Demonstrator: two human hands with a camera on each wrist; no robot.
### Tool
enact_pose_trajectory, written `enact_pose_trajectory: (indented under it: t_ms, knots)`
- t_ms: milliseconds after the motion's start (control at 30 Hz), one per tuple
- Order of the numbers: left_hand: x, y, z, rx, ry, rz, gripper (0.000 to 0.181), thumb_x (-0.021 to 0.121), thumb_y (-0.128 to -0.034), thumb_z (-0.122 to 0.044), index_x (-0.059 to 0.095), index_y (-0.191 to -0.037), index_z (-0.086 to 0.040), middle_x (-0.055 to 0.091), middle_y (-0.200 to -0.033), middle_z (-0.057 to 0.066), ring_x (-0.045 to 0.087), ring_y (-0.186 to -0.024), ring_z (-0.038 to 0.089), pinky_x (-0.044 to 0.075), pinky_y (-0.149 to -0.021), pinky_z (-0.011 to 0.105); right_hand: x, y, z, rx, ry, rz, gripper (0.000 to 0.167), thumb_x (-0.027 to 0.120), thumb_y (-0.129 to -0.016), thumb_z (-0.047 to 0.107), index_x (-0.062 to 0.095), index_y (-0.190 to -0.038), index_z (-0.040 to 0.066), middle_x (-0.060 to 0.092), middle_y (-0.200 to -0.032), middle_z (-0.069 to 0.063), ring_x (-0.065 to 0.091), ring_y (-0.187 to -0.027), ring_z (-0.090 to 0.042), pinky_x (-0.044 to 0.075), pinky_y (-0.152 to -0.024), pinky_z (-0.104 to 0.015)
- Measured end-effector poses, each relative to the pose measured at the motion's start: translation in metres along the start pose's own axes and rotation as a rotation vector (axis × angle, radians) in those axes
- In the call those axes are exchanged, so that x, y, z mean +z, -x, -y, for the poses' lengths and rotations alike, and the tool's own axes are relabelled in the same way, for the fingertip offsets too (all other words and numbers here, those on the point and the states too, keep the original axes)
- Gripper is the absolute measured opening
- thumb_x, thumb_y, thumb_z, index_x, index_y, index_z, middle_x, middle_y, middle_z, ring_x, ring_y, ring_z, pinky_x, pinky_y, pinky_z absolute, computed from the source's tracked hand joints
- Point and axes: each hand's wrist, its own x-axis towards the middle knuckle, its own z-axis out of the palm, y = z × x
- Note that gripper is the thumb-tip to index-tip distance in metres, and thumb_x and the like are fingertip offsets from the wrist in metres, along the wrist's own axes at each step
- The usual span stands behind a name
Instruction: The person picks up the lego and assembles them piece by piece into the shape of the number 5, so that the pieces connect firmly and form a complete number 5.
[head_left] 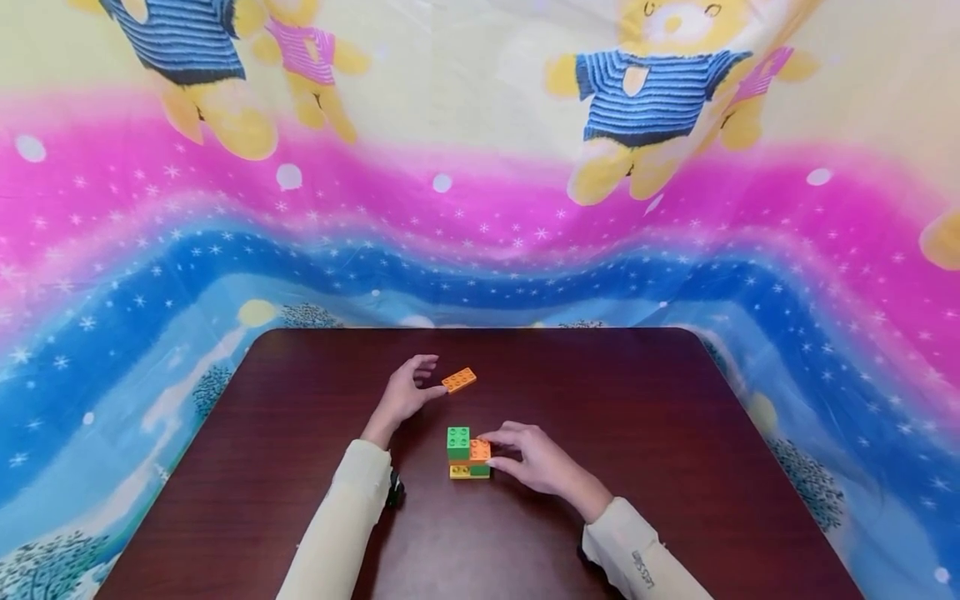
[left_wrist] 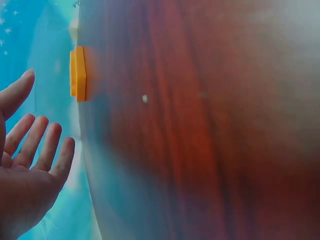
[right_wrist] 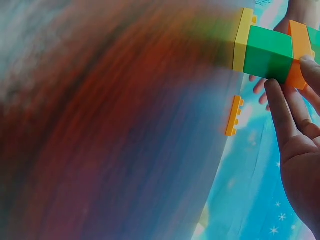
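Observation:
A small stack stands on the table: a yellow plate [head_left: 460, 472] at the bottom, a green brick [right_wrist: 269, 50] on it, an orange plate [head_left: 480, 451] above, and a green brick [head_left: 458, 443] on top at the left. My right hand [head_left: 543, 462] holds the stack's right side, thumb and fingers on the orange plate and green brick; the right wrist view shows this hand [right_wrist: 305, 165] too. Behind the stack lies a loose orange plate [head_left: 459, 380]. My left hand [head_left: 405, 393] is beside it with fingers apart, holding nothing; in the left wrist view a gap separates the hand [left_wrist: 32, 170] from the plate [left_wrist: 78, 74].
The dark brown table [head_left: 600, 375] reaches back to a hanging cloth [head_left: 480, 217] printed with bears and snowflakes. A black object [head_left: 395, 490] shows at my left wrist, beside the cuff.

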Motion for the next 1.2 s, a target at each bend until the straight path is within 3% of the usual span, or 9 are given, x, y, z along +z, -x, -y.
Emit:
enact_pose_trajectory:
  t_ms: [233, 433, 867, 1200]
  knots:
    - [0.001, -0.013, 0.002, -0.083, 0.008, 0.040, 0.067, 0.080, -0.0912, -0.012, 0.050, -0.150, -0.006, 0.056, -0.146, 0.017, 0.054, -0.134, 0.037, 0.046, -0.112, 0.054, 0.000, -0.001, 0.001, 0.012, -0.005, -0.003, 0.046, 0.075, -0.097, 0.026, 0.066, -0.141, 0.021, 0.068, -0.111, 0.003, 0.057, -0.088, -0.005, 0.054, -0.079, -0.025]
    - [0.007, -0.017, 0.002, -0.120, 0.006, 0.062, 0.068, 0.084, -0.0877, -0.013, 0.052, -0.148, -0.006, 0.058, -0.143, 0.018, 0.056, -0.131, 0.037, 0.048, -0.110, 0.054, 0.000, -0.001, 0.001, 0.028, -0.014, 0.005, 0.046, 0.076, -0.096, 0.027, 0.066, -0.141, 0.022, 0.067, -0.112, 0.005, 0.058, -0.090, -0.005, 0.055, -0.081, -0.025]
    - [0.025, -0.024, 0.003, -0.090, -0.066, 0.091, 0.059, 0.085, -0.0850, -0.005, 0.060, -0.138, -0.003, 0.066, -0.131, 0.016, 0.062, -0.120, 0.033, 0.051, -0.106, 0.049, 0.000, 0.000, 0.000, 0.030, -0.019, 0.018, 0.045, 0.074, -0.097, 0.028, 0.065, -0.142, 0.023, 0.067, -0.112, 0.004, 0.058, -0.088, -0.004, 0.054, -0.080, -0.025]
    - [0.031, -0.025, -0.004, -0.082, -0.173, 0.048, 0.040, 0.078, -0.0899, -0.001, 0.067, -0.129, -0.002, 0.068, -0.124, 0.016, 0.064, -0.113, 0.031, 0.054, -0.101, 0.046, 0.000, 0.000, -0.001, 0.015, -0.041, 0.011, 0.045, 0.073, -0.098, 0.029, 0.065, -0.142, 0.020, 0.068, -0.114, 0.000, 0.058, -0.088, -0.005, 0.054, -0.079, -0.023]
